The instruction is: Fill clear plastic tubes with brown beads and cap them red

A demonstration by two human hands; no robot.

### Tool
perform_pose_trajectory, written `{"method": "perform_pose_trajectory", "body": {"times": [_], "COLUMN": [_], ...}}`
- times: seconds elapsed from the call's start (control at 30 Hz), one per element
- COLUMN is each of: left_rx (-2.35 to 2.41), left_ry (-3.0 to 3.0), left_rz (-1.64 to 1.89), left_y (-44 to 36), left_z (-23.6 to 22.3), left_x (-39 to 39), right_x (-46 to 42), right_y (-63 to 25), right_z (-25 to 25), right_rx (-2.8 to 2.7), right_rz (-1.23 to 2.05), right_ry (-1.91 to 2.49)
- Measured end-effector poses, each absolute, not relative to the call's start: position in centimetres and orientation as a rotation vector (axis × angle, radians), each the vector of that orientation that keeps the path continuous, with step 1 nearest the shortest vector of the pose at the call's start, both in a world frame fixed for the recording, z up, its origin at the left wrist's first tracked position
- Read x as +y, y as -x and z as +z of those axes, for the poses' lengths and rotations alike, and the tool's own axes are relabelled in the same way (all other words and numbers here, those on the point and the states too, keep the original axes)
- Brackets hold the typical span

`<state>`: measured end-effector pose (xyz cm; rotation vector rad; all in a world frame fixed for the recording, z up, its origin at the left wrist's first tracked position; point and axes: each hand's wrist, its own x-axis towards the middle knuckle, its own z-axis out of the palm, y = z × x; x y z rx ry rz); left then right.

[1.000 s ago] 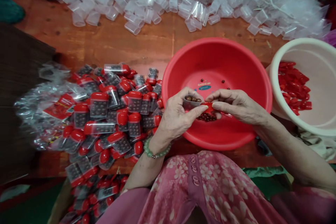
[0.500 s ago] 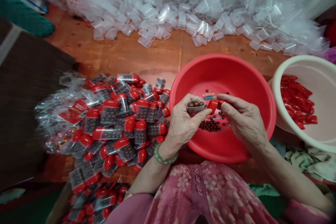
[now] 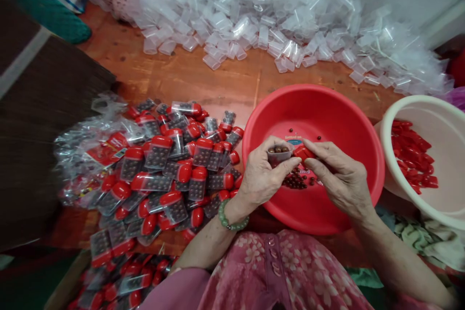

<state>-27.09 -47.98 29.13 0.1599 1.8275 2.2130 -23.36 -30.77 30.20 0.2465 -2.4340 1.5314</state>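
Note:
My left hand is closed around a clear plastic container, its open end facing up with brown balls showing inside. In my right hand a red cap is pinched between thumb and fingers, close beside the container's mouth. My left thumb reaches to the cap's near side. Both hands are over a red basin, where loose brown balls lie on the bottom. The container's lower part is hidden by my left hand.
Filled containers with red caps are heaped at left beside crumpled clear plastic bags. A white tub at right holds red caps. Empty clear containers are piled along the back. A dark box stands far left.
The red cap has turned in my right fingers, and the hand has come slightly closer to my left. The view has shifted a little; the container stays in my left hand.

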Motion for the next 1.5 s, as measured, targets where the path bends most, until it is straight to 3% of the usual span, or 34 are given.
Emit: {"method": "perform_pose_trajectory", "body": {"times": [0.13, 0.4, 0.6, 1.23, 1.5], "left_rx": [1.727, 1.415, 1.318, 1.466, 1.117], "left_ry": [-0.2, -0.22, -0.283, -0.39, -0.265], "left_rz": [2.146, 2.109, 2.061, 1.982, 2.063], "left_y": [27.0, 27.1, 27.4, 27.9, 28.0], "left_z": [29.3, 29.3, 29.3, 28.9, 28.9], "left_x": [-47.9, -47.8, -47.9, -47.9, -48.4], "right_x": [-29.7, -30.5, -30.6, -31.5, -30.7], "right_y": [24.2, 26.0, 26.4, 24.8, 25.1], "right_z": [31.5, 33.5, 33.2, 31.6, 31.3], "right_rx": [-2.386, -2.391, -2.434, -2.434, -2.589], "right_rz": [1.625, 1.372, 1.241, 1.249, 0.785], "right_ry": [-0.167, -0.607, -0.703, -0.429, -0.83]}}
